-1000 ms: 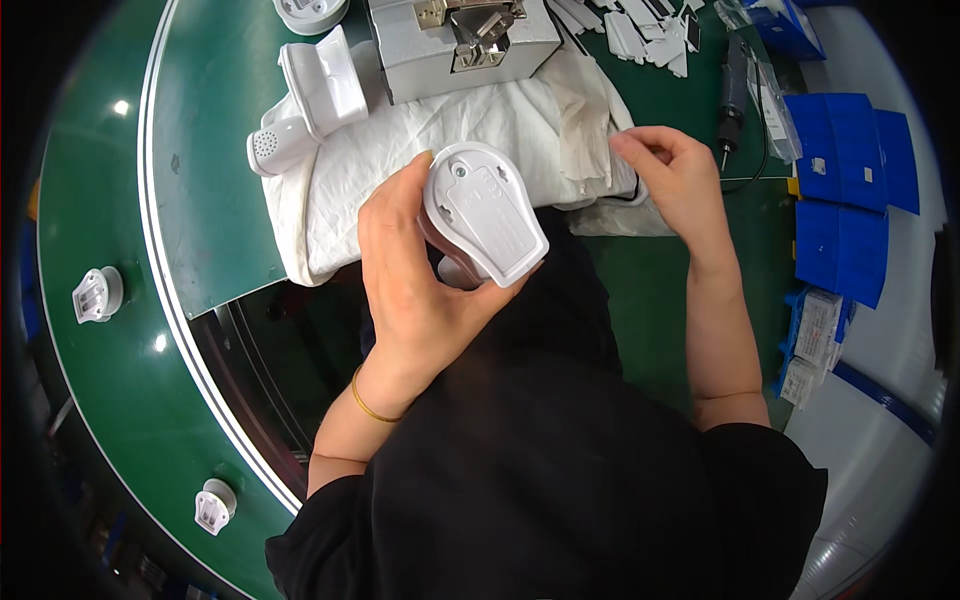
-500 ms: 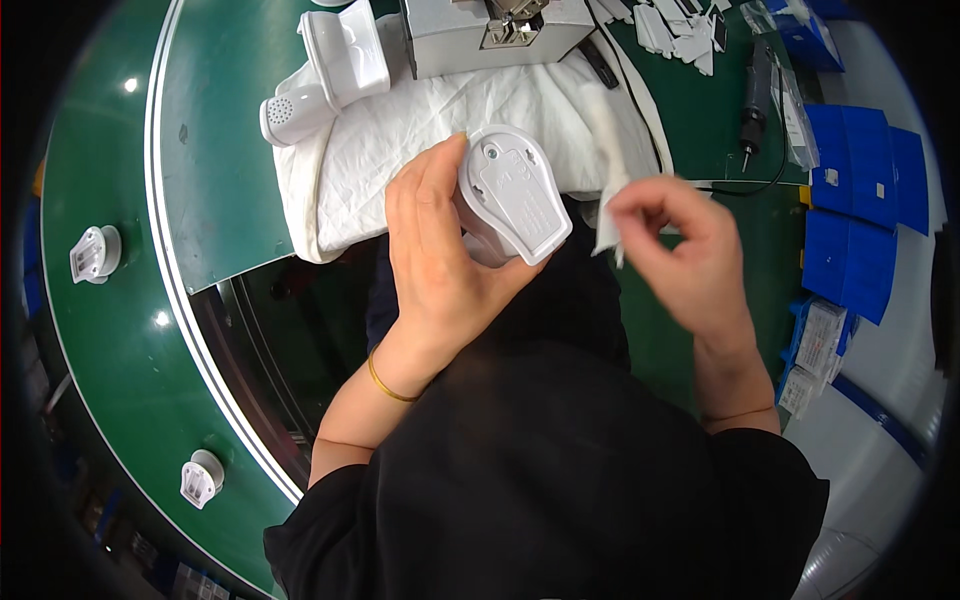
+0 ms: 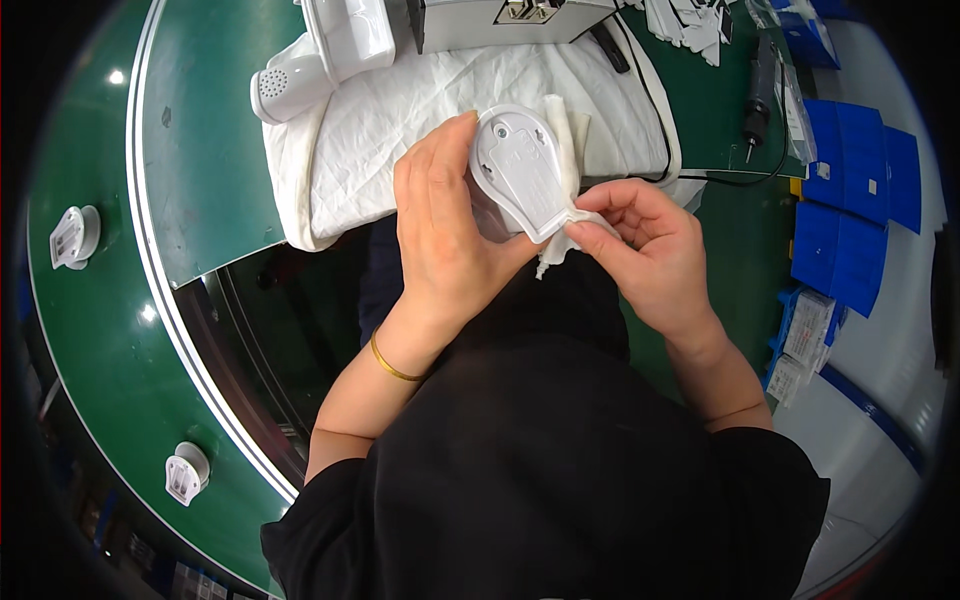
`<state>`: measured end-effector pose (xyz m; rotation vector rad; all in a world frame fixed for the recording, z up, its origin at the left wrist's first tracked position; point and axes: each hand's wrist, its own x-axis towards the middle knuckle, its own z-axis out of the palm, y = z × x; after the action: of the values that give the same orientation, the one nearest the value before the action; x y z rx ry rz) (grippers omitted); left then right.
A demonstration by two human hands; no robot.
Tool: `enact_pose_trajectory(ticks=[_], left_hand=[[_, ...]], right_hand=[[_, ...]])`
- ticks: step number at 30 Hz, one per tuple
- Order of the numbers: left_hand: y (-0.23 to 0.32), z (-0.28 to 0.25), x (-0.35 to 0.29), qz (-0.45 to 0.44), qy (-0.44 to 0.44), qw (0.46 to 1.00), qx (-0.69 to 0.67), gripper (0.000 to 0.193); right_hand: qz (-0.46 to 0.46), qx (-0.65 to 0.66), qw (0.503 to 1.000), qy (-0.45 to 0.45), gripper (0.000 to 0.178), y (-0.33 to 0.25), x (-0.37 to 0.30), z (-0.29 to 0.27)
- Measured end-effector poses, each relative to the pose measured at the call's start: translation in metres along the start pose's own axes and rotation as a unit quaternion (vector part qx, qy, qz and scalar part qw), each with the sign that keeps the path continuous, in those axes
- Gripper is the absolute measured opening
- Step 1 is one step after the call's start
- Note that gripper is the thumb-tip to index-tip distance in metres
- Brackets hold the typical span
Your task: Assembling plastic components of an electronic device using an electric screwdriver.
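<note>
A white plastic housing (image 3: 518, 165), rounded at one end and narrower at the other, is gripped by my left hand (image 3: 438, 225). Its flat back faces up and shows small mounting slots and a screw hole. My left fingers wrap one side, with the thumb at the narrow end. Between thumb and fingertips my right hand (image 3: 655, 255) pinches a thin white cloth (image 3: 567, 150). That cloth lies along the housing's right edge, and the pinched part touches the narrow corner. The housing's underside is hidden.
A white cloth pad (image 3: 400, 150) covers the bench edge, with a white shower-head-like part (image 3: 290, 85) and a grey metal box (image 3: 470, 28) on it. An electric screwdriver (image 3: 757, 110) lies right. Small white units (image 3: 76, 238) sit on the green belt at left. Blue bins (image 3: 845, 250) stand right.
My right hand has moved left, bringing the cloth from beside the housing onto its right edge and corner. My left hand still grips the housing, which has shifted slightly up.
</note>
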<state>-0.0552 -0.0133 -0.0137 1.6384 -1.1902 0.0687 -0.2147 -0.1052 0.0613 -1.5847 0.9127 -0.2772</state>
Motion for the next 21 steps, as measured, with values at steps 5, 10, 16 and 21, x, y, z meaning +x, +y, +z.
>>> enact_pose_trajectory(ticks=[5, 10, 16, 21], left_hand=[[-0.002, 0.001, -0.001, 0.001, 0.000, 1.000, -0.006, 0.096], [-0.004, 0.002, -0.001, 0.006, 0.003, 1.000, -0.004, 0.097], [-0.003, 0.001, -0.001, 0.004, 0.002, 1.000, -0.010, 0.097], [-0.004, 0.000, -0.001, 0.005, -0.003, 1.000, -0.009, 0.096]], right_hand=[[-0.014, 0.005, 1.000, 0.023, 0.033, -0.014, -0.005, 0.006], [-0.043, -0.012, 0.998, 0.035, 0.034, -0.011, -0.001, 0.010], [-0.035, 0.029, 0.999, 0.024, 0.031, -0.010, 0.003, 0.008], [-0.021, -0.030, 0.999, 0.022, 0.024, -0.018, 0.006, 0.007]])
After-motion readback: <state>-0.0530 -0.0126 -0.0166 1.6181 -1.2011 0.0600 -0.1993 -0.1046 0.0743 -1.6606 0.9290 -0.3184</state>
